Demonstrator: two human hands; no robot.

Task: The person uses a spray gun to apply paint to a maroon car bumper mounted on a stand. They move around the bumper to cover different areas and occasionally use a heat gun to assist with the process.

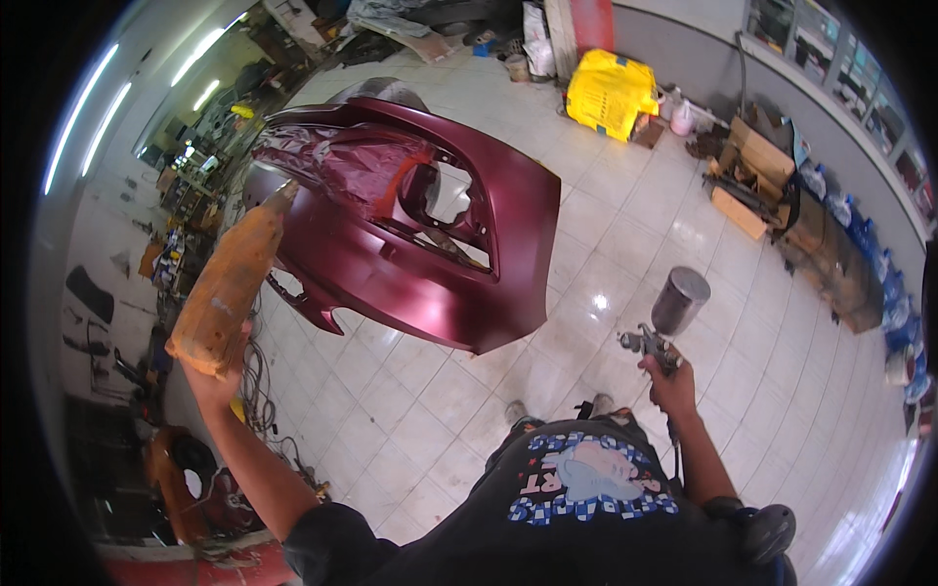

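My left hand (219,387) is raised at the left, closed round the base of a stained orange bottle-shaped thing (223,288). Its narrow greyish tip points up toward a dark red car bumper (430,311) and overlaps it in the picture. Most of that hand's fingers are hidden behind it. On the right, my right hand (672,387) grips a paint spray gun (647,342) with a metal cup (681,299) on top. The gun is apart from the bumper. Crumpled plastic film (342,166) covers part of the bumper, next to an opening.
White floor tiles (606,244) surround the bumper. Coiled hoses (256,381) lie at the left. A yellow bag (612,95) stands at the back wall. Cardboard boxes (757,161) and blue-tinted bottles (894,293) line the right wall. Cluttered shelves (186,225) stand far left.
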